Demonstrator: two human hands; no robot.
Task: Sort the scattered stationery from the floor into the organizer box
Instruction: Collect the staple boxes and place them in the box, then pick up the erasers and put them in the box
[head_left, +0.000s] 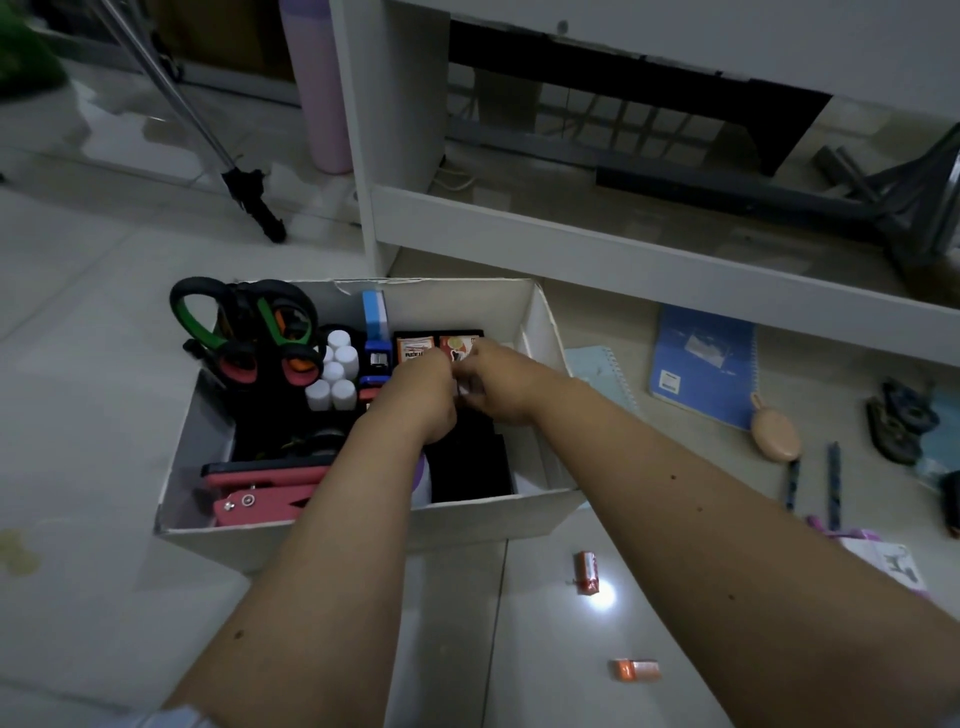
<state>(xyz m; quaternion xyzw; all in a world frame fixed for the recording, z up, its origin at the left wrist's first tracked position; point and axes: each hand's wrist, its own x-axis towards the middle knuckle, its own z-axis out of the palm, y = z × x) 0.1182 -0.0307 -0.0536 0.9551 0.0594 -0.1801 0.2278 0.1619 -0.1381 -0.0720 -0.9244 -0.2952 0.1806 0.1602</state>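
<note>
Both hands meet over the organizer box (540, 317); whatever the left hand (423, 395) and right hand (498, 382) hold between their fingertips is hidden. The left forearm covers part of the red hole punch (260, 493). The dark object (953, 501) at far right is cropped by the frame edge.

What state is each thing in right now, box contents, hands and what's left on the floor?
organizer box: open, partly filled
scissors: upright in the box's back left
red hole punch: in the box's front left
left hand: fingers curled, over the box
right hand: fingers curled, over the box
blue notebook: closed, on the floor
two orange erasers: on the floor
</note>
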